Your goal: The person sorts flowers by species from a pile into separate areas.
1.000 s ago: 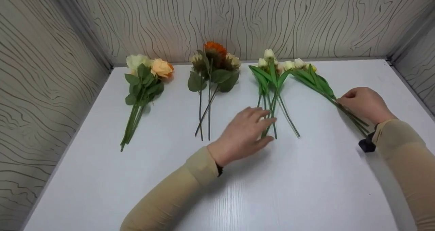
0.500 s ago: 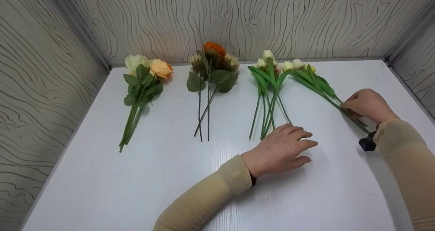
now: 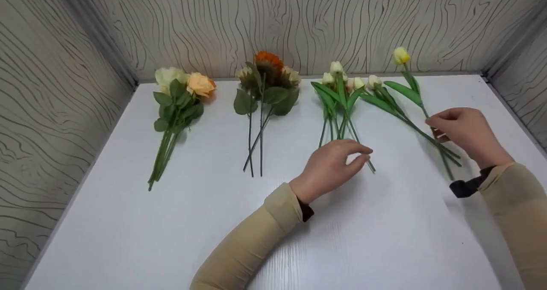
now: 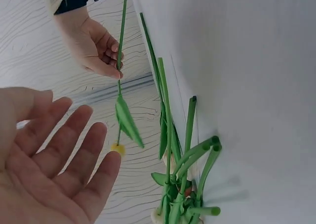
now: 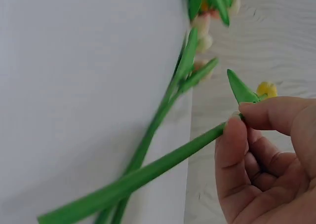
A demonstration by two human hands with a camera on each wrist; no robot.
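My right hand (image 3: pixel 466 132) pinches the green stem of a yellow tulip (image 3: pixel 401 56) between thumb and forefinger. In the right wrist view the stem slants down to the left from the fingertips, with the yellow bloom (image 5: pixel 267 89) behind them. Two pale tulips (image 3: pixel 374 82) lie on the table beside it, their stems crossing under the held one. My left hand (image 3: pixel 331 168) is over the lower stems of the white tulip bunch (image 3: pixel 337 85) in the head view. Its fingers (image 4: pixel 81 157) are spread and relaxed in the left wrist view, holding nothing.
An orange flower with two cream ones (image 3: pixel 268 63) lies at the back middle of the white table (image 3: pixel 179 238). Further left is a bunch of white and peach roses (image 3: pixel 201 85). Patterned panels (image 3: pixel 273 21) stand behind and at the sides.
My right hand has lifted the yellow tulip off the other two, its bloom now further right and higher. My left hand moved right, then back left over the stems.
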